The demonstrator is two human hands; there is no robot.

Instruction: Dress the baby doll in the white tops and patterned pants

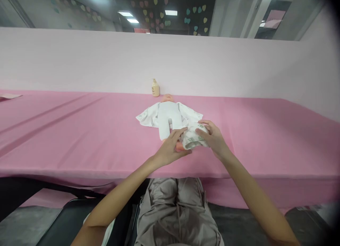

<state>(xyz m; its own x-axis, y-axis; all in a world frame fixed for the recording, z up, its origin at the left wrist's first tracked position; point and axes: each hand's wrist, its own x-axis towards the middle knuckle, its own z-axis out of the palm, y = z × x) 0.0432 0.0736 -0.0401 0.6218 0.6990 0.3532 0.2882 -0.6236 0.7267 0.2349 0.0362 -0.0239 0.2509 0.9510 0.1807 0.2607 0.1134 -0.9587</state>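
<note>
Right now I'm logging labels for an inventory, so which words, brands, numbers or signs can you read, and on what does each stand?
No text can be read here.
Bottle: small dark print on its front, too small and blurred to read.
Patterned cloth at the right hand: greenish marks, too blurred to tell whether any are letters.
Heart-shaped decorations: no readable lettering.

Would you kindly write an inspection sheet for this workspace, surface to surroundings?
Surface: pink table cover, creased toward the left.
Items: doll lying with a white garment spread about it; printed cloth at its lower end.
Clutter: pump bottle near the wall; flat pale item at the left edge.
Hands: left hand spread by the doll's leg; right hand holding the printed cloth.
Cables: nothing seen.
Surroundings: glass with heart shapes above; dark chair below.
</note>
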